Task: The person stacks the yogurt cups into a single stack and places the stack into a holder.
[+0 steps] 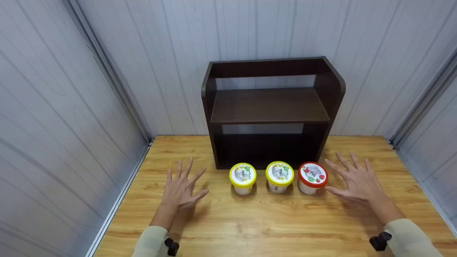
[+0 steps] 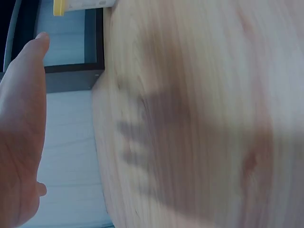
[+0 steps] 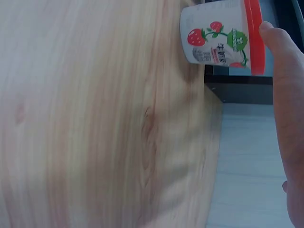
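Three lidded tubs stand upright in a row on the wooden table. Two have yellow lids, a left tub (image 1: 243, 178) and a middle tub (image 1: 280, 176); the right tub (image 1: 312, 177) has a red lid, and strawberries are printed on its side in the right wrist view. My left hand (image 1: 181, 189) hovers over the table left of the row, fingers spread, holding nothing. Just right of the red-lidded tub is my right hand (image 1: 358, 180), also spread and holding nothing. Its thumb (image 3: 280, 40) appears close to the red lid; whether they touch I cannot tell.
A dark brown two-tier shelf (image 1: 271, 105) stands behind the tubs, against the back wall. Its lower front edge lies just behind them. Pale panelled walls (image 1: 68, 117) enclose the wooden table (image 1: 250, 228) at the back and both sides.
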The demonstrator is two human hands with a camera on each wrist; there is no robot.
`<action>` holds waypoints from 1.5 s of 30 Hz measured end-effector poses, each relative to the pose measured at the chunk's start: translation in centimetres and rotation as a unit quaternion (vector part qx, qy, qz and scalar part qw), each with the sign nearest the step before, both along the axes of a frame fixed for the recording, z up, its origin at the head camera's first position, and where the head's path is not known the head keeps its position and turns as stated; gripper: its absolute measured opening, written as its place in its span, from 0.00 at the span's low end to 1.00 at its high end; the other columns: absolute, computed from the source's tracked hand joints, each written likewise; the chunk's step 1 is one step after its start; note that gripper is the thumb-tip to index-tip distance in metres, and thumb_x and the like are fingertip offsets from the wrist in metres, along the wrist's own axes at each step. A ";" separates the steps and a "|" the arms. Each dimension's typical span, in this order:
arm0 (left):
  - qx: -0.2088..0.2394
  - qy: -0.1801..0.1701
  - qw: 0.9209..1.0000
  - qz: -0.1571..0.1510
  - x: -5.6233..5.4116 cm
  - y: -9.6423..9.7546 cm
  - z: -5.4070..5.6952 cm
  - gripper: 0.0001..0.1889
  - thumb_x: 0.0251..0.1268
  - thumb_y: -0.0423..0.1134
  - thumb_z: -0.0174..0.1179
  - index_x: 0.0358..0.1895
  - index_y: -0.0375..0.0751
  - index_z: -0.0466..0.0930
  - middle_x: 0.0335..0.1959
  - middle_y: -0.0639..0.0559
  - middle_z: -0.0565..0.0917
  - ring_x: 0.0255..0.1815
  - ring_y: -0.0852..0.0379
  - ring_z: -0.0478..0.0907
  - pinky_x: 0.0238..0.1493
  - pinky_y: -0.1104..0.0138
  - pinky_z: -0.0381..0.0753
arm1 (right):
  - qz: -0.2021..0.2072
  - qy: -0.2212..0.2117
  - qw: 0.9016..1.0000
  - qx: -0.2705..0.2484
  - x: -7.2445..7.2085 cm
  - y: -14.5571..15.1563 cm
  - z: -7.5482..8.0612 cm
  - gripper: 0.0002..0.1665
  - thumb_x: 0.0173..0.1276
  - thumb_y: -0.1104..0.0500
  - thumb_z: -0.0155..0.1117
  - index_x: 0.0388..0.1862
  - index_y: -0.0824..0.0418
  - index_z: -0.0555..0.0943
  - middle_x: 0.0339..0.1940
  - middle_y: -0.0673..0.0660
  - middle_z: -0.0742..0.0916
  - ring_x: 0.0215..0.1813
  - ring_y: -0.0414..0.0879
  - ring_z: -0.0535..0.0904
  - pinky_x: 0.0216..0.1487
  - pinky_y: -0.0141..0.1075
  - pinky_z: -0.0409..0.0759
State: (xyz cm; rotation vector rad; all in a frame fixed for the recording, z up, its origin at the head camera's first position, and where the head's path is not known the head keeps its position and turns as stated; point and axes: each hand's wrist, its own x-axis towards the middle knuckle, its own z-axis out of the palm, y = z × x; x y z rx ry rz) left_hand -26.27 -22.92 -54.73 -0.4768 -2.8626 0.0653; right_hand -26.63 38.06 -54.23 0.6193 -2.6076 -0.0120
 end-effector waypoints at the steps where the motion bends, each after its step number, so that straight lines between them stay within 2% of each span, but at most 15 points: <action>1: 0.002 0.001 1.000 -0.002 -0.1 0.2 0.0 0.42 0.61 0.82 0.40 0.79 0.74 0.56 0.84 0.50 0.42 0.81 0.34 0.42 0.70 0.29 0.49 | 0.004 0.003 1.000 0.001 -0.1 -0.2 0.1 0.55 0.50 0.20 0.64 0.75 0.39 0.69 0.74 0.62 0.73 0.73 0.75 0.62 0.63 0.77 0.57; 7: 0.010 0.004 1.000 -0.008 -0.5 1.4 0.1 0.42 0.62 0.81 0.41 0.78 0.72 0.58 0.84 0.49 0.45 0.81 0.34 0.45 0.72 0.30 0.45 | 0.012 0.008 1.000 0.005 -0.6 -1.1 0.5 0.55 0.49 0.19 0.64 0.75 0.39 0.69 0.74 0.62 0.73 0.73 0.74 0.62 0.61 0.78 0.59; 15: 0.095 -0.045 0.994 -0.008 -0.8 3.2 0.3 0.40 0.66 0.74 0.49 0.80 0.72 0.53 0.84 0.49 0.43 0.82 0.36 0.38 0.72 0.30 0.42 | 0.008 -0.042 0.998 -0.034 -0.4 -1.7 0.6 0.55 0.53 0.23 0.67 0.77 0.39 0.66 0.77 0.63 0.68 0.75 0.74 0.58 0.63 0.78 0.57; 21: 0.163 -0.045 0.985 -0.028 -1.2 4.3 0.2 0.37 0.69 0.69 0.52 0.79 0.70 0.56 0.83 0.48 0.47 0.81 0.35 0.43 0.70 0.29 0.48 | 0.017 -0.049 0.996 -0.067 -0.4 -2.3 0.6 0.53 0.54 0.26 0.69 0.77 0.42 0.68 0.76 0.63 0.69 0.72 0.76 0.62 0.59 0.76 0.63; 24: 0.191 -0.049 0.980 -0.037 -1.4 4.9 0.1 0.37 0.69 0.72 0.48 0.80 0.72 0.54 0.83 0.48 0.48 0.81 0.36 0.44 0.70 0.29 0.50 | 0.027 -0.044 0.995 -0.087 -0.5 -2.5 0.5 0.53 0.54 0.29 0.71 0.76 0.46 0.69 0.75 0.65 0.70 0.70 0.74 0.66 0.56 0.74 0.69; 27: 0.201 -0.054 0.977 -0.041 -1.3 5.5 0.0 0.38 0.68 0.74 0.46 0.80 0.74 0.52 0.83 0.50 0.47 0.82 0.38 0.45 0.70 0.30 0.51 | 0.024 -0.059 0.992 -0.109 -0.5 -2.8 0.3 0.53 0.56 0.31 0.72 0.78 0.47 0.67 0.75 0.66 0.69 0.69 0.73 0.67 0.54 0.75 0.69; 29: 0.212 -0.051 0.975 -0.049 -1.3 5.9 0.0 0.38 0.69 0.72 0.49 0.80 0.73 0.52 0.83 0.50 0.48 0.81 0.38 0.46 0.70 0.30 0.51 | 0.015 -0.073 0.990 -0.123 -0.4 -2.9 0.2 0.53 0.57 0.31 0.72 0.78 0.46 0.66 0.75 0.66 0.68 0.69 0.71 0.67 0.52 0.75 0.70; 33: 0.230 -0.037 0.970 -0.071 -1.3 6.6 -0.2 0.39 0.69 0.67 0.53 0.80 0.68 0.54 0.82 0.44 0.52 0.80 0.35 0.50 0.69 0.30 0.55 | 0.005 -0.089 0.985 -0.146 -0.3 -3.3 -0.1 0.53 0.58 0.31 0.72 0.79 0.45 0.65 0.76 0.66 0.67 0.69 0.72 0.67 0.50 0.75 0.71; 37: 0.239 -0.037 0.967 -0.083 -1.4 7.1 -0.6 0.40 0.69 0.69 0.50 0.81 0.68 0.52 0.82 0.43 0.53 0.78 0.34 0.54 0.68 0.32 0.60 | 0.011 -0.094 0.979 -0.180 -0.3 -3.7 -0.7 0.53 0.57 0.34 0.74 0.79 0.45 0.65 0.76 0.66 0.67 0.69 0.72 0.67 0.49 0.74 0.73; 40: 0.256 -0.049 0.961 -0.088 -1.3 7.5 -0.9 0.40 0.68 0.70 0.51 0.81 0.68 0.51 0.82 0.43 0.53 0.77 0.34 0.56 0.66 0.33 0.64 | 0.018 -0.091 0.975 -0.203 -0.2 -4.0 -1.3 0.52 0.57 0.36 0.76 0.78 0.46 0.66 0.74 0.67 0.68 0.69 0.71 0.67 0.48 0.73 0.74; 45: 0.309 -0.064 0.944 -0.099 -1.2 8.5 -1.4 0.41 0.69 0.68 0.54 0.81 0.68 0.50 0.81 0.43 0.56 0.77 0.37 0.58 0.64 0.34 0.67 | 0.025 -0.081 0.968 -0.235 -0.1 -4.5 -2.2 0.51 0.56 0.40 0.78 0.77 0.48 0.68 0.68 0.68 0.73 0.65 0.68 0.71 0.48 0.72 0.74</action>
